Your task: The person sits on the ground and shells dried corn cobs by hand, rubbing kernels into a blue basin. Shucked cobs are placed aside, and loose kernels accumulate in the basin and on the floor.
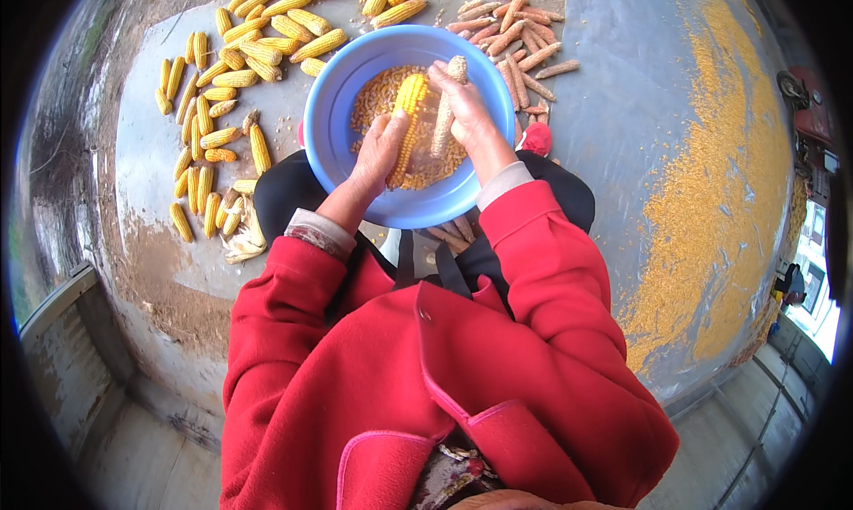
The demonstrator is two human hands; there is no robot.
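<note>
A blue plastic basin (pixel 326 130) rests between my knees, with loose corn kernels (pixel 381 87) in its bottom. Over it my left hand (pixel 382 149) grips a yellow ear of corn (pixel 412 97), which tilts with its upper end away from me. Kernels still cover the side of the ear that shows. My right hand (pixel 464 103) holds a bare corncob (pixel 442 127) close to the right of the ear. The fingertips of my right hand are partly hidden behind the cob.
Many yellow ears of corn (pixel 236 78) lie on the ground sheet at left and top left. Bare cobs (pixel 516 33) are heaped beyond the basin's right side. A wide spread of kernels (pixel 706 197) covers the sheet at right. Corn husks (pixel 245 240) lie near my left knee.
</note>
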